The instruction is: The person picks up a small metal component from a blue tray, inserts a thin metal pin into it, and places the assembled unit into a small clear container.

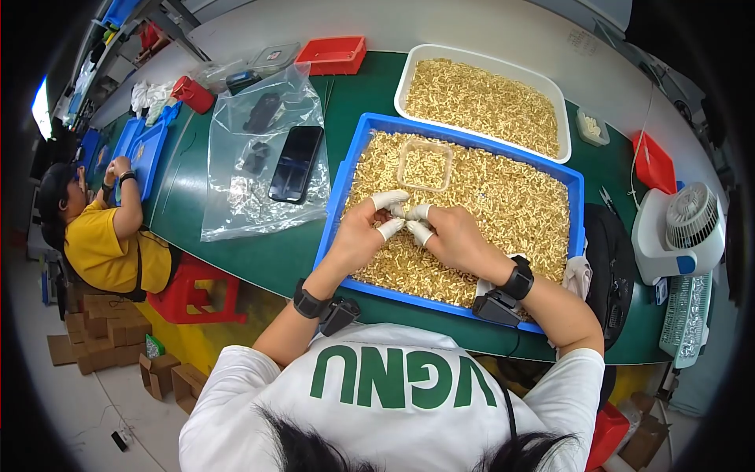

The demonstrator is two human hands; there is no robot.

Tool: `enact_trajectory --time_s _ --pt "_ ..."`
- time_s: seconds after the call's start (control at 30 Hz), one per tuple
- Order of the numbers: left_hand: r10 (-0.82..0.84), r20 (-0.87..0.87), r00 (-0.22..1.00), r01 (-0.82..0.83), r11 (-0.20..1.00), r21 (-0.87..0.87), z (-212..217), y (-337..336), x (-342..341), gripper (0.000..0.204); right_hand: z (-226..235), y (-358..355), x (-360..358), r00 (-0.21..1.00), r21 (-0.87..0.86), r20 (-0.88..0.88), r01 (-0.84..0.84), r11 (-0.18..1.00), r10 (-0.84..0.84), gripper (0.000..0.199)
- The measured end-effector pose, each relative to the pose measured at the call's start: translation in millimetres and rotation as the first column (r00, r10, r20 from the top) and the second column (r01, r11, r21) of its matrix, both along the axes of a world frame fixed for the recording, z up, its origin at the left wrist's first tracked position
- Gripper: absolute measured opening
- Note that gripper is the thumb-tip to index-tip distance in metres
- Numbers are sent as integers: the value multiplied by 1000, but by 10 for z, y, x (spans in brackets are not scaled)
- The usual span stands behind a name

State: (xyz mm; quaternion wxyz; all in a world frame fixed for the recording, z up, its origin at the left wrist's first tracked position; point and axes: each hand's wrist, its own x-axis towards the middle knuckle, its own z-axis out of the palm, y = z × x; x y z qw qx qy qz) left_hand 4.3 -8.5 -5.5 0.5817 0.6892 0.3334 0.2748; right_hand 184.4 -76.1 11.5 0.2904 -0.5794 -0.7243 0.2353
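Note:
Over a blue tray [464, 303] full of small gold-coloured metal pieces [503, 236], my two hands meet fingertip to fingertip. White finger cots cover several fingertips on each. My left hand [364, 230] is closed in a pinch, its thumb and fingers angled to the right. Facing it, my right hand [452, 234] is pinched too, its fingertips almost touching the left ones. Whatever sits between the fingertips is too small and too covered to name. A small clear square container [425, 187] holding the same pieces rests on the heap just beyond my hands.
Behind the blue tray stands a white tray [560, 130] of similar pieces. Left of it lie a black phone [296, 164] and a clear plastic bag [236, 197]. A white fan [684, 228], tweezers [608, 199] and a black bag [612, 267] are at right. A co-worker [106, 244] sits far left.

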Motion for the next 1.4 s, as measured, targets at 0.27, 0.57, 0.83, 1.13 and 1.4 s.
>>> enact_trajectory --time_s 0.27,0.57,0.83,1.13,1.4 --pt "-23 -390 921 206 877 435 108 0 -37 28 -10 153 281 978 -159 -36 199 967 -208 35" --pt "-126 -316 940 239 905 351 22 36 -144 19 204 106 243 985 -321 -167 -8 947 -48 33" --pt "99 80 992 -70 947 -314 36 105 -155 25 61 44 147 988 -28 -115 -105 994 102 18" --pt "43 176 983 25 932 -362 31 105 -169 38 25 2 55 995 113 -64 -68 991 75 16" --pt "7 62 998 7 977 -212 20 51 -134 42 -6 1 99 995 172 68 -84 982 73 17"
